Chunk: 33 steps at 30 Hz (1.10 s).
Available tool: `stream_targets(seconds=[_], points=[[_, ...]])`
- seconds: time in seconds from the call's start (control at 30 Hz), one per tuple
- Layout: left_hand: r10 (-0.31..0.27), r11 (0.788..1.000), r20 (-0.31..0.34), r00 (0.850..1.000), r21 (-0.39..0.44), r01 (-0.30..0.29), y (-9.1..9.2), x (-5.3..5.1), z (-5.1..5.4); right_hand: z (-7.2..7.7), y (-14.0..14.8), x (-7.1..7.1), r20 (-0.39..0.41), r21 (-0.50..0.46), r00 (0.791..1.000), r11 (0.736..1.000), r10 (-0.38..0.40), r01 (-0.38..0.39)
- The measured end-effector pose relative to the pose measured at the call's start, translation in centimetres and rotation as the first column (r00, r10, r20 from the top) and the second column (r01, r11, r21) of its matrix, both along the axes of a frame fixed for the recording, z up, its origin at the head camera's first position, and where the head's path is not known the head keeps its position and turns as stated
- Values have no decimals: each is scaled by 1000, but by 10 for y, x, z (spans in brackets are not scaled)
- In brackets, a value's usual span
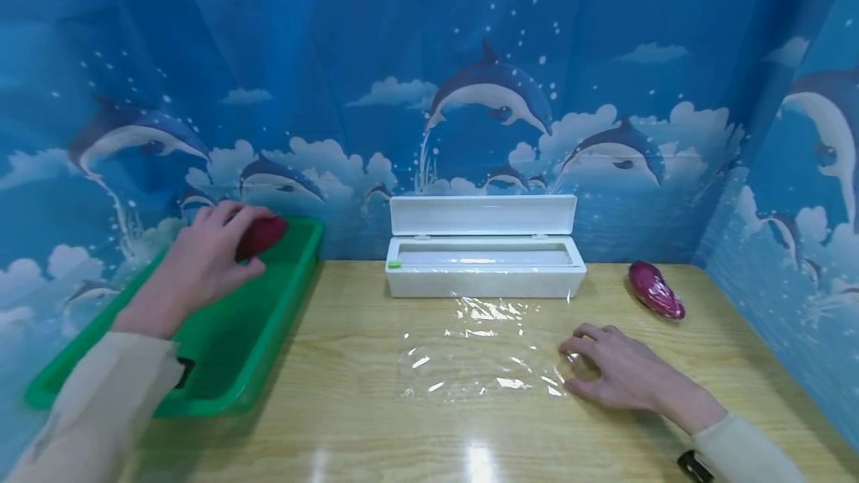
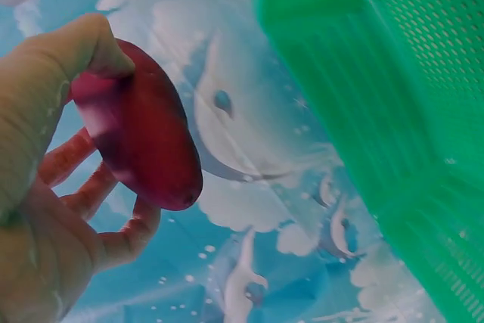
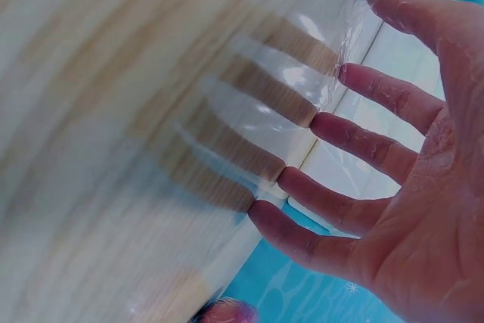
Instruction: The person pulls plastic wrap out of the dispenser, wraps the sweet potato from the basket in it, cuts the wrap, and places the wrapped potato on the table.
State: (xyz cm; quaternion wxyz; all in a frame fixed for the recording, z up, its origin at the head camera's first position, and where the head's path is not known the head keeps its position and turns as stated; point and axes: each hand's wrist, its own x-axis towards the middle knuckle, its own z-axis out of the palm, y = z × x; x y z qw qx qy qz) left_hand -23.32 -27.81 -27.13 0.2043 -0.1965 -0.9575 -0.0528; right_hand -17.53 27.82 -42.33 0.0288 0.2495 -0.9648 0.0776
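Left hand (image 1: 201,263) holds a dark red oblong piece (image 1: 262,235) between thumb and fingers, above the green basket (image 1: 280,326); right hand (image 1: 620,371), fingers spread and gently bent, has its fingertips on clear film (image 1: 483,364).

Against the dolphin-printed curtain (image 1: 335,36), a white box (image 1: 486,283) with raised lid (image 1: 483,215) and small green tab (image 1: 394,264) stands at the middle of the table's (image 1: 376,438) back edge; a glossy purple piece (image 1: 656,291) lies near the back right corner. Left sleeve (image 1: 101,401) and forearm block part of the basket, which takes up the table's left side; the front edge is cut off. Being see-through, the film's outline is hard to trace, though it seems to reach the box.
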Motion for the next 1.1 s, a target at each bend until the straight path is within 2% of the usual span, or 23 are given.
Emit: stream_targets(seconds=[0.2,0.6,0.93,1.1], points=[[-58,995,-45,997,77,62,15,12,0,-1,0,0,4,1,1000,1000,-5,5],[-113,980,-36,993,160,117,41,30,-6,-1,0,-1,-3,-4,1000,1000,3,-3],[-150,969,-27,988,194,153,68,38,-7,-2,1,2,8,4,1000,1000,-19,19],[-160,965,4,987,213,155,80,38,-9,0,0,4,30,-1,999,1000,-26,26]])
